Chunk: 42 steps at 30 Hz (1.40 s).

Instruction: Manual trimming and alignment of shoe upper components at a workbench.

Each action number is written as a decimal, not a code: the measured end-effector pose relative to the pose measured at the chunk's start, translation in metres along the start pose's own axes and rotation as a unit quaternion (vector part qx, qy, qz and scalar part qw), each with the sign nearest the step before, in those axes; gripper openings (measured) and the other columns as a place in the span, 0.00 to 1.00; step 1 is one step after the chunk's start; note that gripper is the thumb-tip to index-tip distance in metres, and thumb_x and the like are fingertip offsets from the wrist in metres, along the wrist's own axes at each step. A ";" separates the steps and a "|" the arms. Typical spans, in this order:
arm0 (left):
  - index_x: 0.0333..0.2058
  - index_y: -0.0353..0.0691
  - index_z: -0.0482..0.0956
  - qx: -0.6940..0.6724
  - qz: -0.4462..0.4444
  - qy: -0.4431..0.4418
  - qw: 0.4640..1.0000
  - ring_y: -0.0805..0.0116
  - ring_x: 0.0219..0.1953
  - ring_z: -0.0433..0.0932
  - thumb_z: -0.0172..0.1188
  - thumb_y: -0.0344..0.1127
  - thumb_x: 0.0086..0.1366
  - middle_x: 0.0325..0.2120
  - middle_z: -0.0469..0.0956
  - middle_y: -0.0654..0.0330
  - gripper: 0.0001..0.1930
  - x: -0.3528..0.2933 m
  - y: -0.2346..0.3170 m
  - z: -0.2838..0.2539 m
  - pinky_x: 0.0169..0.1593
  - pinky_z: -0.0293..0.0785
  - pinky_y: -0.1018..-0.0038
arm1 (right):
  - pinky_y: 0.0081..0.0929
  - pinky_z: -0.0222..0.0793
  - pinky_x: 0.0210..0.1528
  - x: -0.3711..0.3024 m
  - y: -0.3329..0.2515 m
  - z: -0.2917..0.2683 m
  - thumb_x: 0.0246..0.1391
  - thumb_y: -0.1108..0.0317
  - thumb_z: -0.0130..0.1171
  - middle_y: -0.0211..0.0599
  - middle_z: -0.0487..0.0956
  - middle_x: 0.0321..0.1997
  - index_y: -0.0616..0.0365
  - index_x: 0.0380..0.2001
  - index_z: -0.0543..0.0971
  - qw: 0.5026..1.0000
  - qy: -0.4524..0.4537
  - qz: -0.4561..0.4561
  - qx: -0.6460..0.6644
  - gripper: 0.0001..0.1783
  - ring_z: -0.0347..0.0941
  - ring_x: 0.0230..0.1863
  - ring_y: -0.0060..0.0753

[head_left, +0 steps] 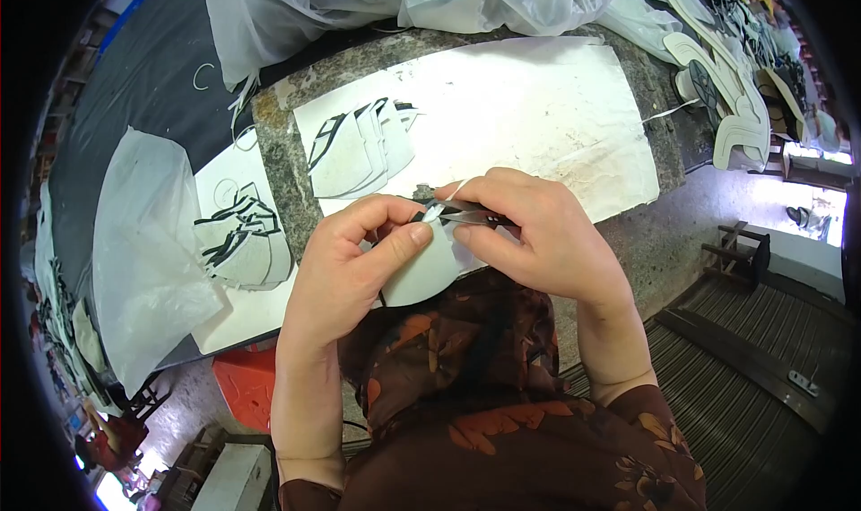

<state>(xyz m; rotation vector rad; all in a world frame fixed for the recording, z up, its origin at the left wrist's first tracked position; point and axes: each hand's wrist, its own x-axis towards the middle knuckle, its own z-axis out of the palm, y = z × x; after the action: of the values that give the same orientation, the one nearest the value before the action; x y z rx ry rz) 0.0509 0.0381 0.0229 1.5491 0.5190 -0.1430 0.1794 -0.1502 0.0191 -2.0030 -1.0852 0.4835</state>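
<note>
My left hand (348, 258) pinches a pale grey-white curved shoe-upper piece (421, 275) with dark trim between thumb and fingers, over the table's front edge. My right hand (543, 231) is closed around a small metal cutting tool that looks like scissors (468, 215). Its blades point left, at the upper edge of the piece, beside my left thumb. A thin white strip (460, 188) sticks up by my right fingers. Where blades, strip and piece meet is partly hidden by my fingers.
A fanned stack of similar pieces with black straps (352, 157) lies on a white sheet (538, 107). Another pile (256, 258) sits at left beside a clear plastic bag (148, 251). More plastic sheeting (430, 0) covers the far side. Pale cut shapes (743, 134) lie at right.
</note>
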 end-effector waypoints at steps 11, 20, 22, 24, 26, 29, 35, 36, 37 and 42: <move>0.41 0.32 0.86 0.015 -0.007 -0.034 0.999 0.76 0.36 0.75 0.67 0.33 0.67 0.34 0.81 0.62 0.10 0.003 0.004 -0.004 0.41 0.71 0.78 | 0.29 0.70 0.34 0.004 0.002 -0.011 0.56 0.63 0.69 0.37 0.78 0.31 0.57 0.49 0.85 0.999 -0.033 -0.024 0.001 0.18 0.75 0.32 0.34; 0.45 0.34 0.86 -0.060 -0.026 -0.047 0.997 0.82 0.33 0.74 0.65 0.31 0.68 0.30 0.81 0.68 0.10 0.007 0.002 -0.008 0.38 0.69 0.83 | 0.36 0.75 0.38 0.003 0.003 -0.013 0.58 0.55 0.66 0.37 0.80 0.38 0.49 0.45 0.85 0.999 -0.038 -0.031 -0.012 0.16 0.79 0.37 0.45; 0.45 0.34 0.86 -0.061 -0.027 -0.046 0.997 0.83 0.33 0.73 0.65 0.31 0.68 0.30 0.81 0.68 0.10 0.008 0.000 -0.009 0.38 0.69 0.83 | 0.36 0.75 0.38 0.001 0.000 -0.014 0.59 0.53 0.65 0.37 0.79 0.38 0.49 0.45 0.84 0.998 -0.048 -0.025 -0.031 0.16 0.79 0.37 0.45; 0.45 0.34 0.86 -0.062 -0.028 -0.045 0.997 0.83 0.33 0.73 0.65 0.31 0.68 0.30 0.81 0.69 0.10 0.009 -0.001 -0.011 0.38 0.69 0.83 | 0.37 0.75 0.38 0.000 -0.003 -0.014 0.59 0.52 0.65 0.37 0.79 0.38 0.49 0.46 0.84 0.997 -0.058 -0.019 -0.049 0.17 0.79 0.36 0.45; 0.45 0.34 0.86 -0.049 -0.032 -0.050 0.997 0.83 0.33 0.73 0.66 0.31 0.68 0.30 0.80 0.69 0.10 0.009 0.000 -0.012 0.38 0.69 0.83 | 0.37 0.75 0.38 0.000 -0.005 -0.013 0.61 0.51 0.63 0.37 0.79 0.38 0.49 0.46 0.83 0.995 -0.072 0.010 -0.065 0.17 0.79 0.36 0.45; 0.45 0.34 0.86 -0.056 -0.040 -0.054 0.996 0.83 0.33 0.73 0.66 0.31 0.68 0.30 0.80 0.69 0.10 0.008 0.000 -0.011 0.38 0.69 0.83 | 0.38 0.75 0.38 0.002 -0.003 -0.013 0.64 0.50 0.60 0.39 0.78 0.37 0.50 0.47 0.83 0.996 -0.081 0.010 -0.042 0.18 0.78 0.36 0.47; 0.45 0.33 0.86 -0.065 -0.038 -0.072 0.995 0.81 0.36 0.76 0.66 0.31 0.68 0.33 0.82 0.67 0.10 0.009 0.001 -0.011 0.42 0.73 0.82 | 0.39 0.73 0.45 0.003 0.002 -0.010 0.68 0.52 0.56 0.45 0.79 0.39 0.57 0.47 0.82 0.992 -0.084 0.020 0.088 0.19 0.77 0.42 0.50; 0.45 0.33 0.86 -0.065 -0.038 -0.072 0.995 0.81 0.36 0.76 0.66 0.31 0.68 0.33 0.82 0.67 0.10 0.009 0.001 -0.011 0.42 0.73 0.82 | 0.39 0.73 0.45 0.004 0.001 -0.011 0.68 0.52 0.56 0.45 0.79 0.39 0.57 0.47 0.82 0.992 -0.084 0.020 0.089 0.19 0.77 0.42 0.50; 0.45 0.33 0.86 -0.062 -0.031 -0.072 0.995 0.81 0.37 0.77 0.66 0.31 0.68 0.34 0.83 0.67 0.10 0.008 0.000 -0.011 0.43 0.73 0.82 | 0.38 0.73 0.46 0.004 0.001 -0.011 0.70 0.53 0.54 0.45 0.80 0.40 0.58 0.46 0.82 0.988 -0.098 0.034 0.117 0.19 0.77 0.43 0.49; 0.45 0.33 0.86 -0.055 -0.030 -0.070 0.996 0.81 0.38 0.77 0.66 0.29 0.67 0.35 0.84 0.67 0.09 0.009 0.005 -0.009 0.45 0.73 0.82 | 0.36 0.72 0.49 0.006 0.003 -0.011 0.72 0.57 0.51 0.46 0.81 0.41 0.61 0.46 0.82 0.967 -0.125 0.074 0.208 0.19 0.77 0.44 0.46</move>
<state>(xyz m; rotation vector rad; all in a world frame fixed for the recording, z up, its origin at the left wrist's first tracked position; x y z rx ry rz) 0.0585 0.0493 0.0245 1.4055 0.4547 -0.2635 0.1916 -0.1513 0.0241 -1.6835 -0.8916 0.9803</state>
